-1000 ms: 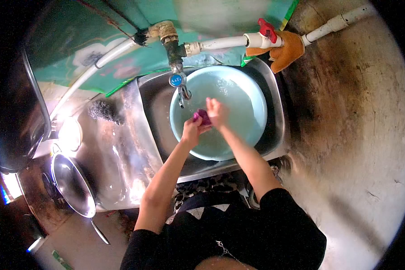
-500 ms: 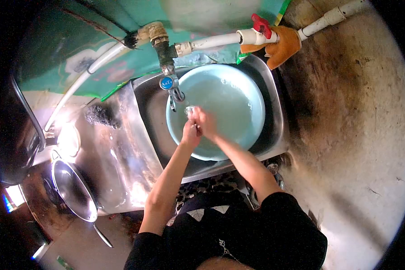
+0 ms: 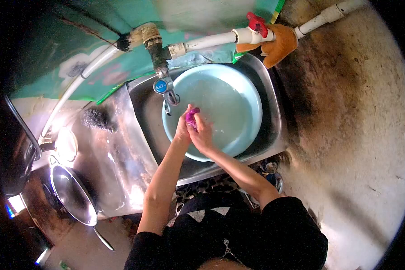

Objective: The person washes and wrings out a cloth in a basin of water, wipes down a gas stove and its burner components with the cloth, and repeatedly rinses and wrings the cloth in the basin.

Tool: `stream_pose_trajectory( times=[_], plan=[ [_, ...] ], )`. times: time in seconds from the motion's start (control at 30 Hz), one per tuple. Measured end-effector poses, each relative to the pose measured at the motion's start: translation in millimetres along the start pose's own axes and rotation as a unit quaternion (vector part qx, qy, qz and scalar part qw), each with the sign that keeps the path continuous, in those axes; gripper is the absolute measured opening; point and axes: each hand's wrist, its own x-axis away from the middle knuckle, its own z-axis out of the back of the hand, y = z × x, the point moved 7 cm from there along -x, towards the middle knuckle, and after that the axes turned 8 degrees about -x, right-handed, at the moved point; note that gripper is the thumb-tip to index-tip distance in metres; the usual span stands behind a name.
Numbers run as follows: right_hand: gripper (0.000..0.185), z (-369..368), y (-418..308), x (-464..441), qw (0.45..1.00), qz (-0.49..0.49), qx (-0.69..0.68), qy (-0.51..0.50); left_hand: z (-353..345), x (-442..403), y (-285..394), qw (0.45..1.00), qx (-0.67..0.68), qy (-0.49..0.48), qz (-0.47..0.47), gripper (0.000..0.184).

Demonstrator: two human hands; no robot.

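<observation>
Both hands meet over the near left part of a light blue basin (image 3: 256, 108) of cloudy water. A small, bright purple, bunched-up thing (image 3: 193, 116) is pressed between them; I cannot make out its exact kind. My left hand (image 3: 182, 129) is closed against its left side, fingertips pointing up. Around its right side curl the fingers of my right hand (image 3: 202, 136). The tap (image 3: 166, 92) with a blue round badge hangs just above and left of the hands.
The basin sits in a steel sink (image 3: 274, 130). Left are a steel drainboard (image 3: 117, 166) with a dark scourer (image 3: 96, 118) and a shiny pan (image 3: 74, 193). Behind run white pipes with a red valve handle (image 3: 257, 24) and an orange-brown glove (image 3: 281, 45).
The hands have turned, and the purple thing now shows between them. My right hand was blurred and higher by the tap; it now sits slightly lower. The view has shifted a little.
</observation>
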Motion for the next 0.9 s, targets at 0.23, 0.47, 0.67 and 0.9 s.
stream_pose_trajectory(
  times=[0.23, 0.47, 0.67, 0.9],
  plan=[
    [0.026, -3, 55, -56, 0.972, 0.029, 0.186, -0.138, 42, -1, -16, 0.973, -0.186, 0.122, -0.069, 0.021],
    [0.042, 10, 83, -55, 0.972, -0.209, -0.067, -0.081, 52, -5, -8, 0.983, -0.097, 0.158, -0.010, 0.027],
    [0.026, 9, -40, -16, 0.971, 0.132, 0.194, 0.034, 12, -10, -10, 0.999, -0.009, -0.048, 0.004, 0.049],
    [0.035, -5, 54, -77, 0.978, 0.025, 0.194, -0.072, 49, -2, -19, 0.990, -0.065, 0.113, -0.060, 0.032]
  ],
)
